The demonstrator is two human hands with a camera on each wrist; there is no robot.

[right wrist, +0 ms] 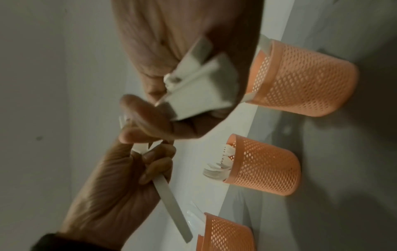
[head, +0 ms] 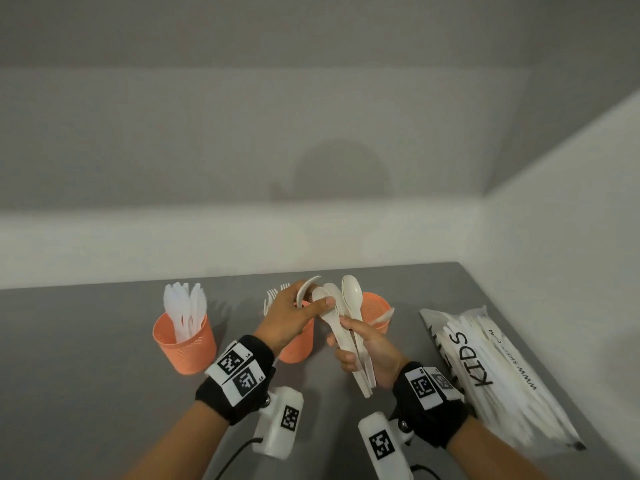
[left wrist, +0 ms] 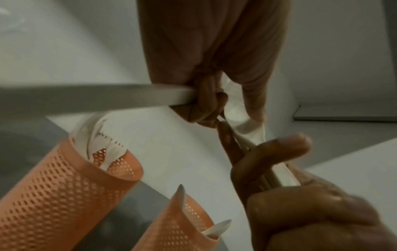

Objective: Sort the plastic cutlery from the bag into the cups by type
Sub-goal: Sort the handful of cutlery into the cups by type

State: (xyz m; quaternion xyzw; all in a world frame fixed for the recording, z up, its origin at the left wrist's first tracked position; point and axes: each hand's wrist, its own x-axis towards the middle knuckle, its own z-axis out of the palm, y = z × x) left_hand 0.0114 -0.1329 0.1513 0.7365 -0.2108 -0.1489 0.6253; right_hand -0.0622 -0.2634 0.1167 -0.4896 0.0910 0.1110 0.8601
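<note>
Above the grey table (head: 104, 341) both hands meet over a bundle of white plastic spoons (head: 351, 306). My right hand (head: 346, 332) grips the bundle by its handles, bowls pointing up. My left hand (head: 313, 299) pinches the bowl end of one spoon in the bundle and also holds a separate spoon (head: 308, 287) whose handle (right wrist: 171, 203) runs back under the palm. Three orange mesh cups stand behind: the left cup (head: 183, 341) holds knives, the middle cup (head: 299, 344) holds forks (right wrist: 219, 168), and the right cup (head: 379, 308) holds a spoon (left wrist: 217, 227).
The white cutlery bag (head: 491, 368) printed "KIDS" lies on the table's right side, near the right wall, with more cutlery inside. A white wall runs behind the cups. Wrist-camera mounts and cables hang below both forearms.
</note>
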